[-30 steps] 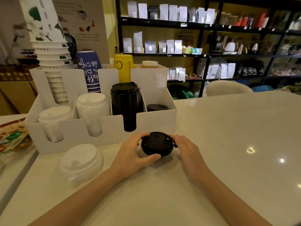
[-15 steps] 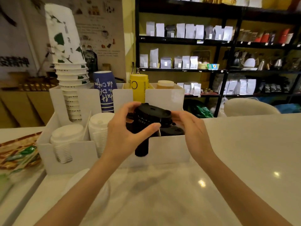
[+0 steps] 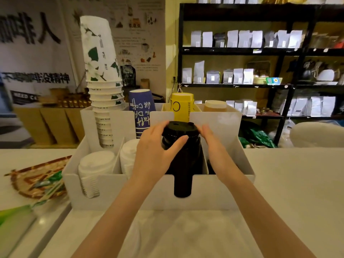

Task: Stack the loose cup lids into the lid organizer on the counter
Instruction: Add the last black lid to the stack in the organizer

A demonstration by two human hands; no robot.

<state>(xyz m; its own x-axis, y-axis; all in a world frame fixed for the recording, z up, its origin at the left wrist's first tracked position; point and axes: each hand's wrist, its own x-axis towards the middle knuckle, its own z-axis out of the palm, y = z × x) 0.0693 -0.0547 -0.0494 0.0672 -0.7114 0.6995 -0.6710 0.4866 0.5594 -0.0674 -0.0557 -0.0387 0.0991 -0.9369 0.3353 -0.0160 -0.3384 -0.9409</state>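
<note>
A white lid organizer (image 3: 119,194) stands on the pale counter. Its third slot holds a tall stack of black lids (image 3: 183,164). A black lid (image 3: 179,128) sits on top of that stack, gripped on its left side by my left hand (image 3: 158,146). My right hand (image 3: 210,140) touches the lid's right rim with straight fingers. Two slots to the left hold stacks of white lids (image 3: 95,162). The rightmost slot is mostly hidden by my right forearm.
Behind the lids stand stacked paper cups: white with green leaves (image 3: 101,71), blue (image 3: 142,108), yellow (image 3: 182,105) and tan (image 3: 215,106). A woven tray with packets (image 3: 37,179) lies to the left. Dark shelves with bags (image 3: 242,75) fill the background.
Both hands lifted the black lid from the counter and carried it forward onto the black stack in the organizer. The view came closer; the loose white lids have left the frame.
</note>
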